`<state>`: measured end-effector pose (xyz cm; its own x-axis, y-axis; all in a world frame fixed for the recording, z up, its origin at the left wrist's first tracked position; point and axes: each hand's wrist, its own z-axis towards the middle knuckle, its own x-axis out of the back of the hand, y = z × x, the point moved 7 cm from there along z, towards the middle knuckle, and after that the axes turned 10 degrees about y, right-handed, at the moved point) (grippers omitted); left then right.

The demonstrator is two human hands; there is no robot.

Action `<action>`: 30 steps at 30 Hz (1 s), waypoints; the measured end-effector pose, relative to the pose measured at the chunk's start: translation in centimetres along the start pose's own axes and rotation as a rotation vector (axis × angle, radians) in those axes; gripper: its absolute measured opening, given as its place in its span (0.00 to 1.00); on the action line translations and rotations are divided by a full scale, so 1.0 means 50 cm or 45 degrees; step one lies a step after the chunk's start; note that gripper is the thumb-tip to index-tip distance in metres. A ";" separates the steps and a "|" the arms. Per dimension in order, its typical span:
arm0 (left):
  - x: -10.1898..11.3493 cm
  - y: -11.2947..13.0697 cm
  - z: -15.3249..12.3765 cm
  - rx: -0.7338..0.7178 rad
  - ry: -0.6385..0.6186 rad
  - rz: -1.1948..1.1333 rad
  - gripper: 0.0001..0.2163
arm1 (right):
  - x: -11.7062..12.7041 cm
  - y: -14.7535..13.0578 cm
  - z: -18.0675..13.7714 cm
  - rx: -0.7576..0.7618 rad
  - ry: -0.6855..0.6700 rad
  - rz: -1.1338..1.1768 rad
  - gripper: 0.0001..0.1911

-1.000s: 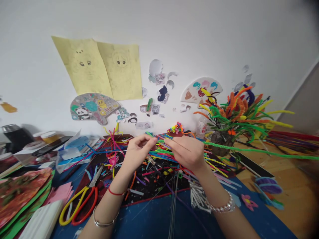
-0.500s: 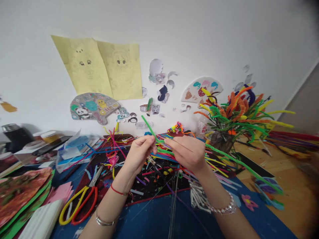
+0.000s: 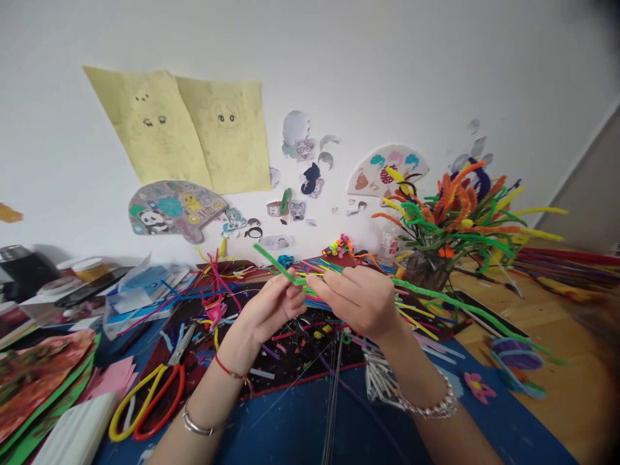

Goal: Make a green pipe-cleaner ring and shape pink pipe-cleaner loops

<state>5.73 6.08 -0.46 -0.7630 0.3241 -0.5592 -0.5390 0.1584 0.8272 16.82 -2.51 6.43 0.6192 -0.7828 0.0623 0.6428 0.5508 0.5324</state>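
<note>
A long green pipe cleaner (image 3: 440, 294) runs between my two hands over the cluttered table. My left hand (image 3: 276, 303) is closed in a pinch on it near its short end, which sticks up and to the left. My right hand (image 3: 361, 297) wraps around it close by, fingers curled, and the long tail reaches out to the right. A bend shows in the pipe cleaner between the hands. Below them lies a dark tray (image 3: 285, 381) with loose coloured pipe cleaners and scraps, partly hidden by my hands and forearms.
Scissors with yellow and red handles (image 3: 159, 400) lie at the left. A vase (image 3: 429, 268) of pipe-cleaner flowers stands at the right. A pink flower (image 3: 479, 387) and a bundle of white sticks (image 3: 382, 378) lie at the front right. A black flask (image 3: 22, 268) stands far left.
The short green end has tipped further left and lower, and the bend between my hands is sharper. Both hands still grip the pipe cleaner. The view has shifted slightly.
</note>
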 end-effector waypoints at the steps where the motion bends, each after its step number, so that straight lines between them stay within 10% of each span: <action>1: 0.000 0.000 -0.001 0.009 -0.015 0.006 0.14 | 0.001 0.000 0.001 0.010 -0.009 0.006 0.07; 11: -0.004 0.033 -0.014 -0.099 -0.095 0.267 0.11 | 0.010 -0.004 0.008 0.004 0.007 0.074 0.06; 22: -0.021 0.142 -0.069 -0.898 0.287 1.001 0.02 | 0.003 0.000 0.002 -0.007 -0.023 0.001 0.07; 30: -0.001 0.138 -0.069 -0.922 0.528 1.044 0.07 | -0.006 0.008 -0.004 -0.037 -0.053 -0.042 0.08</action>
<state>0.79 3.93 5.09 -0.9625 -0.2681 0.0422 0.1935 -0.5685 0.7996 16.99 -2.00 6.44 0.5785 -0.8117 0.0800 0.6761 0.5321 0.5097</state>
